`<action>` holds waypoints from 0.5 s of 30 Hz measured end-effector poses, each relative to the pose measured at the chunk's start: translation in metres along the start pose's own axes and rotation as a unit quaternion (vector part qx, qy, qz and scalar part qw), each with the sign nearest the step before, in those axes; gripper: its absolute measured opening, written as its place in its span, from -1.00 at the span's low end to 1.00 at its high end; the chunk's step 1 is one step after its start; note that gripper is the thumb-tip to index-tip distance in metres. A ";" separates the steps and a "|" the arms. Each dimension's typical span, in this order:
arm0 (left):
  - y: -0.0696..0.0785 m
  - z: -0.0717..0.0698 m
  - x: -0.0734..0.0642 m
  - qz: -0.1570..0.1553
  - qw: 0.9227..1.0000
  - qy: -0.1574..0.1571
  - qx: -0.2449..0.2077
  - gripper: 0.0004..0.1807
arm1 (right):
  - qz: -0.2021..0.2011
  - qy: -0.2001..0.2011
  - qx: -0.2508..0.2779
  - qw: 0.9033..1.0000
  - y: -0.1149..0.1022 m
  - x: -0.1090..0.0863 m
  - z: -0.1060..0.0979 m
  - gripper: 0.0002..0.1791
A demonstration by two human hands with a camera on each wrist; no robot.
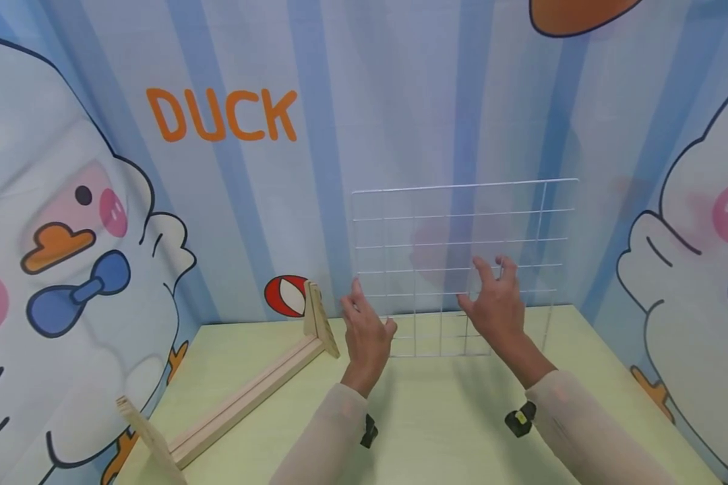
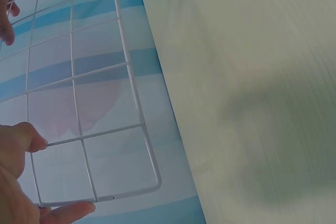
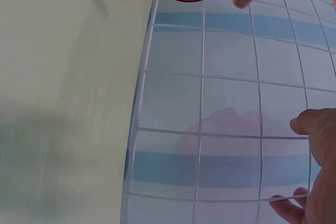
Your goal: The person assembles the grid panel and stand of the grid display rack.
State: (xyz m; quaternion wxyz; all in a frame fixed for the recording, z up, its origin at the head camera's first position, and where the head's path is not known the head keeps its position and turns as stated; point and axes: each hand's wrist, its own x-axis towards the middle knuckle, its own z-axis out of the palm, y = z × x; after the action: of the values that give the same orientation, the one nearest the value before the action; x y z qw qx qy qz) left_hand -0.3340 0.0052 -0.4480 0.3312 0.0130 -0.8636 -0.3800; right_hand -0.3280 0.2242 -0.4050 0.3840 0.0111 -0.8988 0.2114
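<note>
A white wire grid panel [image 1: 466, 186] stands upright near the back of the table. My left hand [image 1: 366, 337] holds its left edge; in the left wrist view the thumb [image 2: 34, 139] lies at a wire and a finger [image 2: 71, 212] goes round the edge wire [image 2: 129, 64]. Farther in on the mesh, my right hand [image 1: 499, 303] grips the panel's wires. The right wrist view has its thumb [image 3: 303, 123] at a crossing wire and fingertips [image 3: 286, 209] curled at another. Part of each hand falls outside its own wrist view.
On the left of the pale table [image 1: 437, 417] lies a wooden stand [image 1: 249, 403], a long grooved bar with an upright piece at either end. A striped cloth backdrop [image 1: 394, 101] with printed ducks hangs close behind the panel and along both sides.
</note>
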 end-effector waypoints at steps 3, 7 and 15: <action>0.000 0.001 -0.001 0.001 1.000 0.001 -0.003 0.13 | 0.007 0.002 -0.001 1.000 -0.001 0.000 0.000 -0.17; 0.000 0.001 -0.002 -0.002 1.000 -0.013 -0.004 0.12 | 0.016 0.000 -0.008 1.000 0.000 -0.001 0.001 -0.12; 0.004 -0.006 -0.002 0.027 0.999 -0.026 -0.002 0.12 | 0.006 0.025 -0.017 1.000 0.007 0.001 0.002 -0.13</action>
State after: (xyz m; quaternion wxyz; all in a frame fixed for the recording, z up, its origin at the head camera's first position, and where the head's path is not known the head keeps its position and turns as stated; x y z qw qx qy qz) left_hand -0.3277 0.0053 -0.4436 0.3191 -0.0213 -0.8710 -0.3729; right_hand -0.3311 0.2300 -0.4079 0.4050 -0.0062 -0.8926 0.1981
